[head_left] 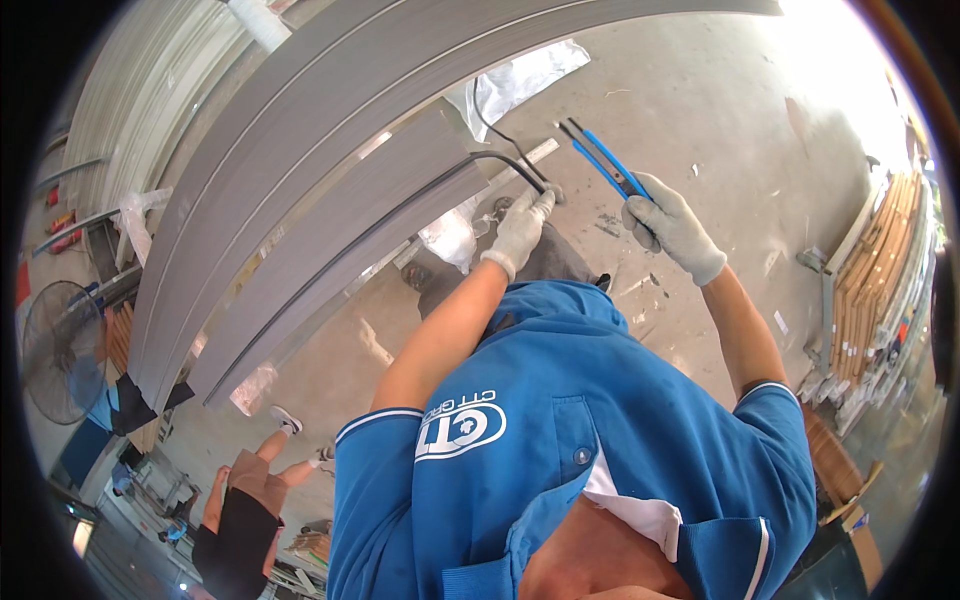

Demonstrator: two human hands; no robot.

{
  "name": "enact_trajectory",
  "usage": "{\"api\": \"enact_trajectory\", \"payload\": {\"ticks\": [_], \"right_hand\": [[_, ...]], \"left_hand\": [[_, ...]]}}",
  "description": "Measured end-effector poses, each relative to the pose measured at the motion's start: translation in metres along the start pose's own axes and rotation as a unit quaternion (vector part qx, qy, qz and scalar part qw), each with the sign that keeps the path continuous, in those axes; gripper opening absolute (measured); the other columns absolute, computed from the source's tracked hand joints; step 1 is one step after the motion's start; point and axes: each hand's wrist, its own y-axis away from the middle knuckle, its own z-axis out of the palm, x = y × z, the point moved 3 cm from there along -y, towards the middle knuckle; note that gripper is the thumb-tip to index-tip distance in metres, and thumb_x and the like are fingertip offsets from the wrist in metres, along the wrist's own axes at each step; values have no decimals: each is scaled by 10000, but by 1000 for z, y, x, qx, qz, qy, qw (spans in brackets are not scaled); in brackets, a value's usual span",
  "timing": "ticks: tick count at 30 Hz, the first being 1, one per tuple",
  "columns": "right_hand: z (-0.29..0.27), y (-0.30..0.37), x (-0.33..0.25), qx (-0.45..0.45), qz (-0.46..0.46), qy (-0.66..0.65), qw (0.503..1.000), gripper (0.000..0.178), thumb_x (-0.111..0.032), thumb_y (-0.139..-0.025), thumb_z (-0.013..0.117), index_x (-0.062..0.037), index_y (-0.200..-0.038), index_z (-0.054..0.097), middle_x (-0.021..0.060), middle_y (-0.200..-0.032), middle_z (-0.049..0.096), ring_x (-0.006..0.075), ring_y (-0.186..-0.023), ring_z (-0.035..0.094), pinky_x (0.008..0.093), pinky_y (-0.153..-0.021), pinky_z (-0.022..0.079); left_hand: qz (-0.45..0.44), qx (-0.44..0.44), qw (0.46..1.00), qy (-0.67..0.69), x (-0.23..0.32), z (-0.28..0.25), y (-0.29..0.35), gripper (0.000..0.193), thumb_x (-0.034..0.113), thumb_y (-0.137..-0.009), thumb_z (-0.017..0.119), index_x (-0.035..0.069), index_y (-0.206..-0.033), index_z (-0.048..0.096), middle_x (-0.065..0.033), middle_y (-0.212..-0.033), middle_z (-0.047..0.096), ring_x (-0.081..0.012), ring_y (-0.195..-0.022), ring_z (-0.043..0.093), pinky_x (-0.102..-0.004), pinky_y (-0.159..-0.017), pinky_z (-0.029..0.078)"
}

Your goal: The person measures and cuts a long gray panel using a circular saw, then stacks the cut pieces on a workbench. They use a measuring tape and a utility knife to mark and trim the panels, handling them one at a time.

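Note:
My left hand point(520, 232), in a pale work glove, is closed on a thin black flexible strip point(505, 157) near the right end of a grey panel point(350, 205). From my fingers the strip bends over the panel's end and lies lengthwise along it. Another dark strand rises from my fingers towards the white plastic sheet. Off to the right, my gloved right hand point(675, 228) grips a blue-and-black two-armed hand tool point(605, 165). Its arms stick out up and left, slightly apart; my fingers cover its lower end, so its exact kind is unclear.
Longer grey panels point(300, 95) curve across the upper left. White plastic sheeting point(525, 85) lies on the floor beyond. Stacked brown and white lengths point(870, 280) stand far right. A fan point(65, 350) and another person point(245, 510) are at the left.

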Motion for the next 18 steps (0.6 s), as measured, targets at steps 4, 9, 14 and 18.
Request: {"api": "enact_trajectory", "payload": {"ticks": [4,9,14,18], "right_hand": [[1,-9,-12,20,-54,317,947,249,-221,-1026,592,-57,-1213,597,84,-819,679,205,-663,655,361,-627,522],[3,-18,-32,46,-284,518,805,249,-300,-999,628,-79,-1113,629,124,-835,706,325,-748,691,437,-641,538],[-4,-46,-36,-5,-246,657,713,311,-390,-989,618,-90,-1067,598,100,-835,697,293,-723,703,412,-625,562],[-3,-80,-30,-31,-222,750,622,333,-426,-1000,590,-93,-1001,578,91,-797,682,297,-693,702,418,-569,567]], "left_hand": [[84,-38,993,68,-2,6,20,363,391,-1067,556,74,-954,692,5,-838,631,-93,-759,553,-255,-733,466],[3,3,995,95,10,0,34,383,365,-1053,587,55,-836,647,-7,-728,591,-73,-521,473,-245,-505,420],[2,52,998,26,23,-5,40,339,310,-1019,639,39,-814,643,-11,-719,589,-72,-489,455,-245,-460,381],[23,84,994,-67,24,-10,34,312,290,-997,669,43,-807,652,-4,-723,587,-70,-499,455,-237,-479,396]]}}
